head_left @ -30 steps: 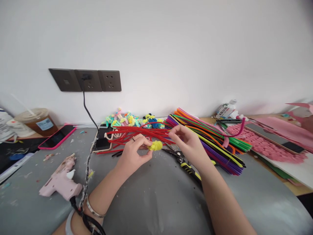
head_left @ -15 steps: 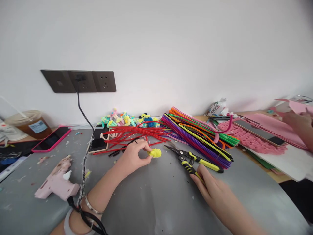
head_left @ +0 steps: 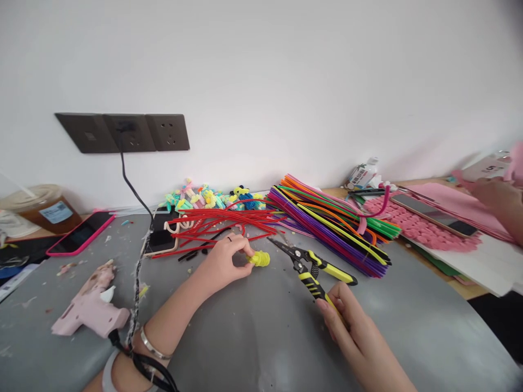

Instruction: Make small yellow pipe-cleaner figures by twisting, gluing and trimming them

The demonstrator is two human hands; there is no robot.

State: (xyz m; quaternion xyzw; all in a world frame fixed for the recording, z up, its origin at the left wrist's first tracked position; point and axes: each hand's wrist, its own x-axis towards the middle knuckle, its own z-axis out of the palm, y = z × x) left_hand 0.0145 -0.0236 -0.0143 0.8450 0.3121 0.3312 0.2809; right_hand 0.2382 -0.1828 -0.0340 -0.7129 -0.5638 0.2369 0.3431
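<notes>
Between thumb and fingertips, my left hand pinches a coiled yellow pipe cleaner just above the grey mat. My right hand grips one handle of the black-and-yellow pliers. Their other handle stands sprung away, and the pointed jaws aim left toward the coil, apart from it. Behind the coil lie loose red pipe cleaners. A thick bundle of multicoloured pipe cleaners rests just beyond the pliers.
A pink glue gun with a black cable lies left. Phones, a drink cup and small fuzzy figures stand near the wall. At right are pink sheets and another person's hand.
My right hand has lifted the pliers slightly and moved them left, toward the yellow coil. My left hand keeps its pinch. The other person's hand has shifted with the pink paper.
</notes>
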